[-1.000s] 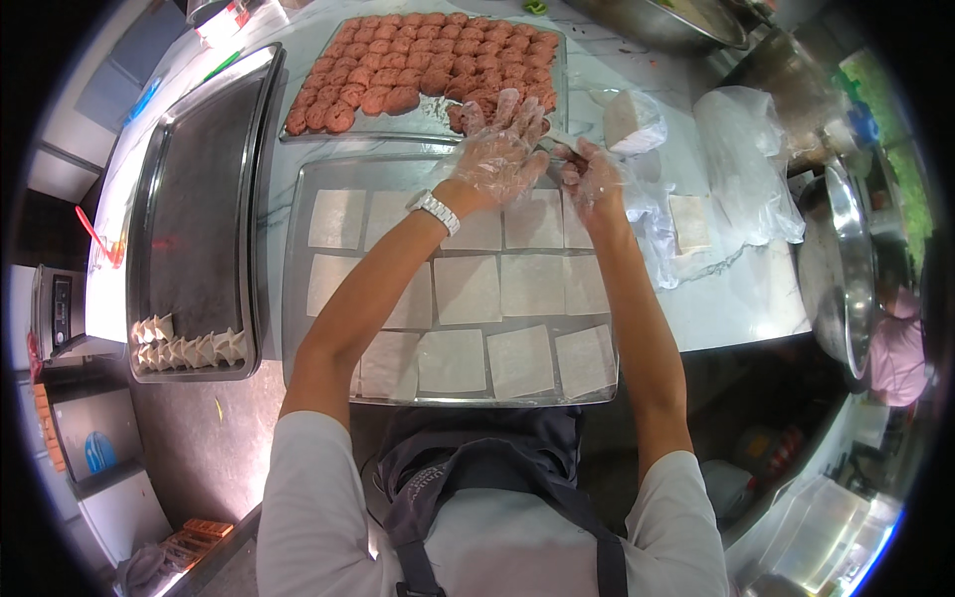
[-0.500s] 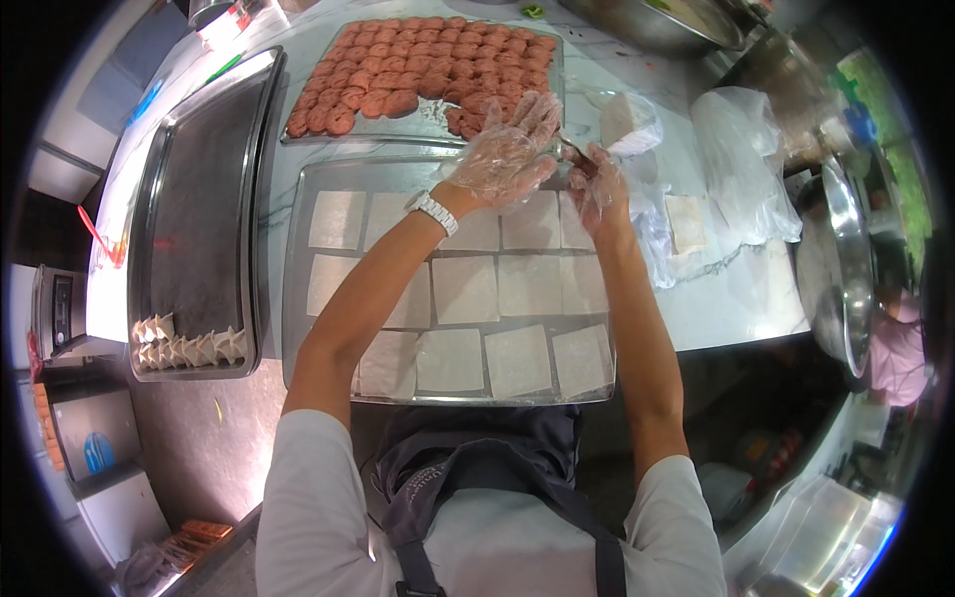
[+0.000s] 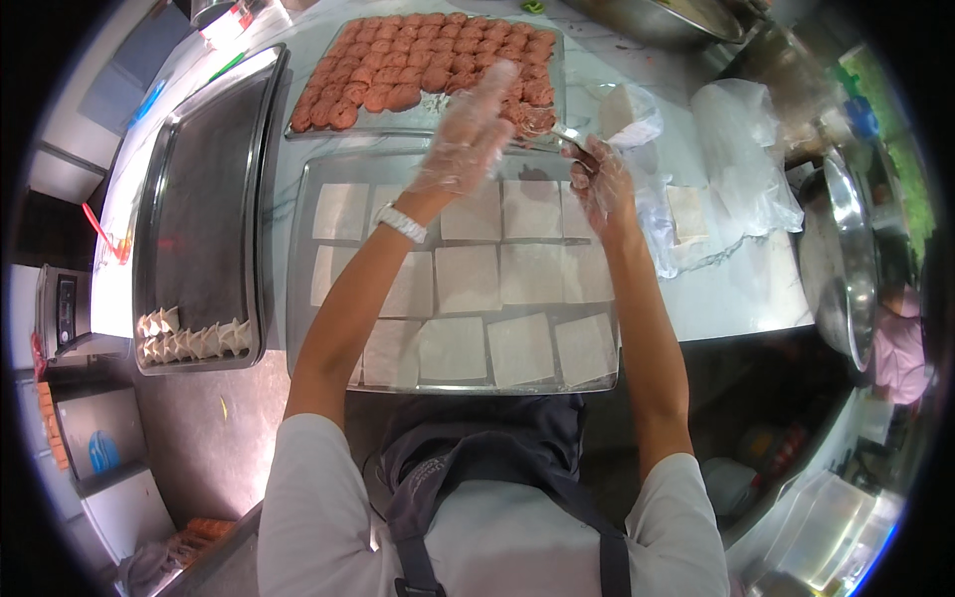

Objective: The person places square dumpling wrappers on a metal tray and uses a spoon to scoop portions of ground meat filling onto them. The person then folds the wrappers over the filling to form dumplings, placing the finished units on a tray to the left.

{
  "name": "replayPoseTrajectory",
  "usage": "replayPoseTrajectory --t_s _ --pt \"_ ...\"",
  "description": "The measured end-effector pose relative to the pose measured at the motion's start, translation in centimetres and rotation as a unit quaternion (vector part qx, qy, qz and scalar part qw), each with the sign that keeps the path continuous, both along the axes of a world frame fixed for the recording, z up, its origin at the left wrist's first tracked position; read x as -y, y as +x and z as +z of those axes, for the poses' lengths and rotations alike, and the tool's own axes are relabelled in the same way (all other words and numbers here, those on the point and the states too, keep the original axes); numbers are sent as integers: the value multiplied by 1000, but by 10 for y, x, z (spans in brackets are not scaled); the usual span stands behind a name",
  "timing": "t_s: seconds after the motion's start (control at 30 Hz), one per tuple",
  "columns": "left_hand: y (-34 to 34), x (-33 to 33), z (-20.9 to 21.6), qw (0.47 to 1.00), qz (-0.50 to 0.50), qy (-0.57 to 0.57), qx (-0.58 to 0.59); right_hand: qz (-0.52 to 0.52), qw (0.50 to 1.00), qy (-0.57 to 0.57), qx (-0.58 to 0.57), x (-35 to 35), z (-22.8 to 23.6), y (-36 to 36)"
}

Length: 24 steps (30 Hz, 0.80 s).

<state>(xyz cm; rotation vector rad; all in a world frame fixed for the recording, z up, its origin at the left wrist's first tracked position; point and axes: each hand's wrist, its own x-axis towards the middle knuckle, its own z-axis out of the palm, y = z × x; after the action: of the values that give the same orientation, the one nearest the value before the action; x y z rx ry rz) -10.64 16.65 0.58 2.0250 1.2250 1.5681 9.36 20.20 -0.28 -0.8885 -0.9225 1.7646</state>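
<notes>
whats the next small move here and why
Probably ease the metal tool toward the nearest meat and scoop one portion: the right hand grips the tool with its tip close to the meat's near right corner, the left hand is open beside it, and the wrappers in plain view lie flat with no meat on them.

Far right: a metal bowl (image 3: pixel 659 22). Right: a second metal bowl (image 3: pixel 861 274), with a pink cloth (image 3: pixel 898 360) beside it. Near right: a clear box (image 3: pixel 821 522). Left, on the table (image 3: pixel 736 306): a thin red item (image 3: pixel 95 223).
</notes>
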Motion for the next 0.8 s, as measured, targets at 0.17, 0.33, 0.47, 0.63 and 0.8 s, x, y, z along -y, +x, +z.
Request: replayPoseTrajectory --t_s 0.17,0.33,0.47,0.63,0.8 --pt "-51 72 24 981 185 -39 -40 90 992 59 59 25 14 -24" --pt "-92 165 30 920 326 -104 -189 192 946 168 199 49 13 -79" --pt "-98 210 15 881 384 -116 -250 231 842 395 285 59 -7 -129" --pt "-92 218 8 838 385 -150 -356 170 649 630 392 80 -4 -171" --pt "-95 208 -13 824 411 -152 -360 212 691 588 364 88 -8 -187"
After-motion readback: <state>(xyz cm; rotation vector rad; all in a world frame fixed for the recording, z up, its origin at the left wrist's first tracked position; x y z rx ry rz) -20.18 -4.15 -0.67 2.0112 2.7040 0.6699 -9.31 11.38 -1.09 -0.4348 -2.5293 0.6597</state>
